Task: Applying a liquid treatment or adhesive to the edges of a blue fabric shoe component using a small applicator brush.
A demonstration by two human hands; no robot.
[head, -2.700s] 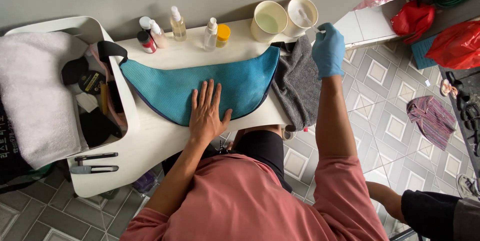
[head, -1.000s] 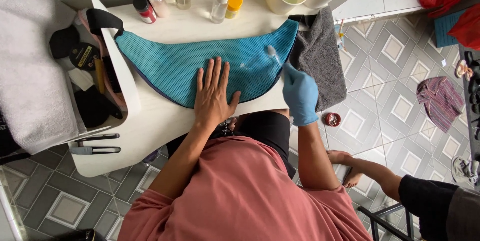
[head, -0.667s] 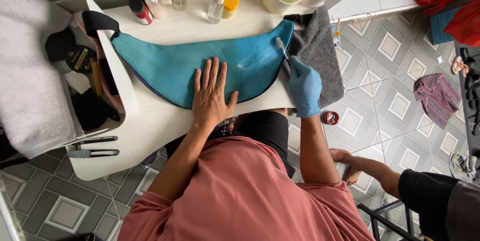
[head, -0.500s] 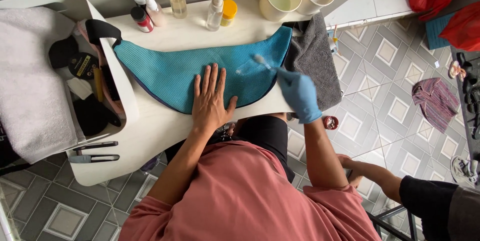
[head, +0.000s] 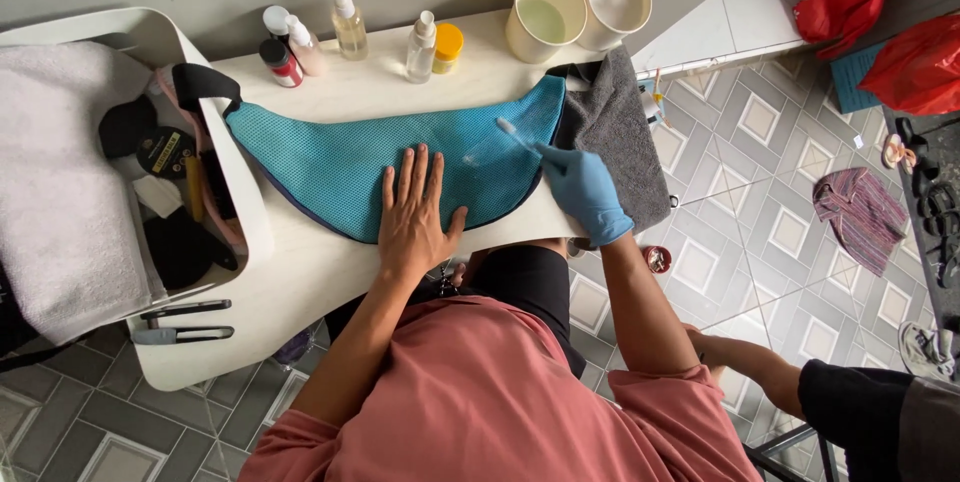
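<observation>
Brushing a teal mesh piece on the white surface

Left hand [head: 415,222] lies flat and open on the teal mesh piece [head: 350,157]; gloved right hand [head: 585,192] has its grip closed on a small brush [head: 515,135]. The mesh could bunch if the flat hand eases

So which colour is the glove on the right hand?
Light blue glove, seen best in the head view.
</observation>
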